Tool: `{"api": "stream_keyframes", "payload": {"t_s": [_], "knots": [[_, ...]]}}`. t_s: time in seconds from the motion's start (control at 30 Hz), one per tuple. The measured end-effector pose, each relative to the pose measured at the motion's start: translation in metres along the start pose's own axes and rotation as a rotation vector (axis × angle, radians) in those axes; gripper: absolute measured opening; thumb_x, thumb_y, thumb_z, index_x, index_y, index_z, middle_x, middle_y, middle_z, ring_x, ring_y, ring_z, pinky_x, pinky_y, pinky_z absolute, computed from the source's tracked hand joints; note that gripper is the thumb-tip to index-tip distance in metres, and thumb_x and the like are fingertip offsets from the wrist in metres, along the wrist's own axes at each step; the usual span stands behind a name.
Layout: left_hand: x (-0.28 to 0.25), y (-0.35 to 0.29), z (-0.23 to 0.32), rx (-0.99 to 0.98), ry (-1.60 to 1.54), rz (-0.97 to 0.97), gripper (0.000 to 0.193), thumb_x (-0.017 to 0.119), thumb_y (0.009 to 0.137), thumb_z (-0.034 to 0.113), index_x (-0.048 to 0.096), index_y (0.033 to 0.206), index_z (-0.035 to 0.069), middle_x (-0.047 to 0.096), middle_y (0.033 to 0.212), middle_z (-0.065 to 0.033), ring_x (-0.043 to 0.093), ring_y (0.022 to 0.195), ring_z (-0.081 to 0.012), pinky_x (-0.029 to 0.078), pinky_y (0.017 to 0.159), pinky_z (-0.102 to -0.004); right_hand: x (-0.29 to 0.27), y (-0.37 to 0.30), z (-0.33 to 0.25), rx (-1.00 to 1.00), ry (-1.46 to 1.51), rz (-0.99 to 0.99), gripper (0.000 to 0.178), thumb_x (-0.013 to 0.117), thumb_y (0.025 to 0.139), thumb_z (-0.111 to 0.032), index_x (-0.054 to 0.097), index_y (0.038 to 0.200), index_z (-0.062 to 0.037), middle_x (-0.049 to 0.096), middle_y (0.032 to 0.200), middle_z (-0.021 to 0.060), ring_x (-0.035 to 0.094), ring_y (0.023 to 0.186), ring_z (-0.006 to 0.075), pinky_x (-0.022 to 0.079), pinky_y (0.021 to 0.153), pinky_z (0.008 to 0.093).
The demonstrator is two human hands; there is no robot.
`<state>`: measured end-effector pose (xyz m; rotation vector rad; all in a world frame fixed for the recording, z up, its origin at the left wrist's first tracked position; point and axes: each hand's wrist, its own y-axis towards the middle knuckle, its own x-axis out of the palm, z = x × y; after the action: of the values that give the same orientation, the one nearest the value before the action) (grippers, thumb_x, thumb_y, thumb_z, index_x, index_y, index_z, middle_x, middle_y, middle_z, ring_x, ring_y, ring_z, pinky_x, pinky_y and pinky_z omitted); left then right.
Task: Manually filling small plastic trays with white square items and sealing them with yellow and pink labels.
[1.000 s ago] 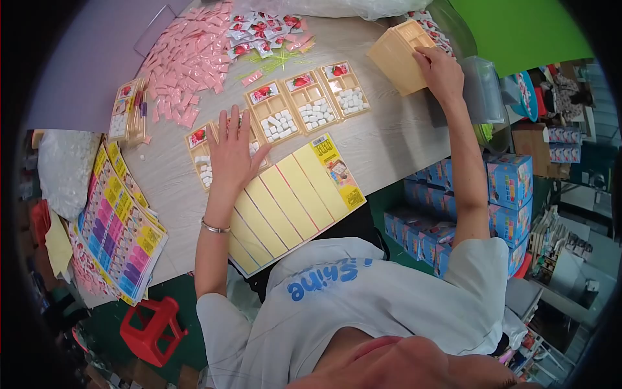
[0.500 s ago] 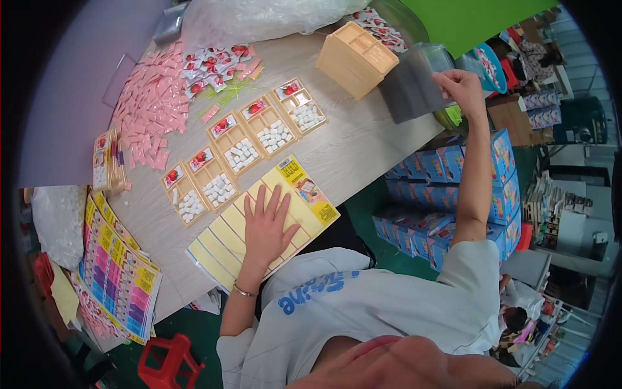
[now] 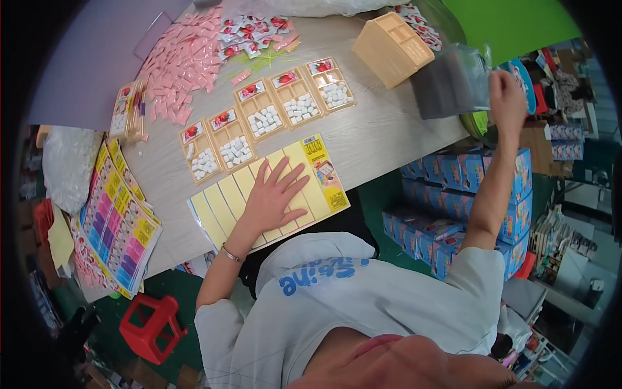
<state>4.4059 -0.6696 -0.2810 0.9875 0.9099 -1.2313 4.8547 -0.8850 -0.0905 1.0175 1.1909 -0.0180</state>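
My left hand (image 3: 275,198) lies flat with its fingers spread on a yellow striped printed card sheet (image 3: 223,211) at the table's front edge. My right hand (image 3: 508,104) is closed in a pinch, just right of a grey see-through stack of plastic (image 3: 450,84). What its fingers hold, if anything, is too small to tell. Beyond the sheet, several beige compartment trays (image 3: 262,110) stand in a slanting row, each with white cubes and a strawberry-printed sachet. A tall stack of similar beige trays (image 3: 389,55) stands left of the plastic.
Pink sachets (image 3: 184,65) are heaped at the far left, beside strawberry sachets (image 3: 249,32) and yellow-green sticks (image 3: 269,59). Colourful printed sheets (image 3: 120,227) pile up on the left. Blue boxes (image 3: 466,175) are stacked at right, and a red stool (image 3: 152,327) stands on the floor.
My right hand has moved right, off the face of the grey plastic to just beyond its edge. My left hand stays flat on the sheet. The whole view has shifted and turned slightly.
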Motion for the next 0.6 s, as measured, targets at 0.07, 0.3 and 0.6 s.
{"api": "stream_keyframes", "payload": {"t_s": [0.07, 0.3, 0.6], "knots": [[0.001, 0.014, -0.003, -0.027, -0.163, 0.172, 0.072, 0.073, 0.084, 0.045, 0.052, 0.146, 0.016, 0.05, 0.149, -0.0068, 0.046, 0.136, -0.0307, 0.031, 0.116, -0.0512, -0.04, -0.014, -0.044, 0.166, 0.48, 0.065, 0.022, 0.056, 0.103, -0.019, 0.066, 0.097, -0.0013, 0.065, 0.078, 0.0009, 0.058, 0.067, 0.0073, 0.045, 0.061, 0.0233], [-0.022, 0.147, 0.023, -0.446, -1.678, 0.338, 0.035, 0.07, 0.094, 0.018, 0.064, 0.125, 0.002, 0.072, 0.103, -0.0066, 0.068, 0.088, -0.0105, 0.055, 0.074, -0.0252, 0.069, -0.085, -0.144, 0.43, 1.615, -0.916, 0.019, 0.053, 0.104, -0.02, 0.059, 0.094, -0.005, 0.058, 0.072, 0.0004, 0.055, 0.061, 0.0068, 0.042, 0.055, 0.0208], [-0.008, 0.229, -0.034, -0.806, -0.62, 0.45, 0.032, 0.075, 0.088, 0.02, 0.065, 0.111, 0.0, 0.071, 0.094, -0.0136, 0.071, 0.078, -0.0262, 0.055, 0.067, -0.0359, 0.238, -0.063, -0.142, 0.407, 1.204, -0.798, 0.021, 0.063, 0.099, -0.024, 0.064, 0.089, -0.0057, 0.06, 0.067, -0.0012, 0.054, 0.055, 0.0075, 0.041, 0.052, 0.023]]}}
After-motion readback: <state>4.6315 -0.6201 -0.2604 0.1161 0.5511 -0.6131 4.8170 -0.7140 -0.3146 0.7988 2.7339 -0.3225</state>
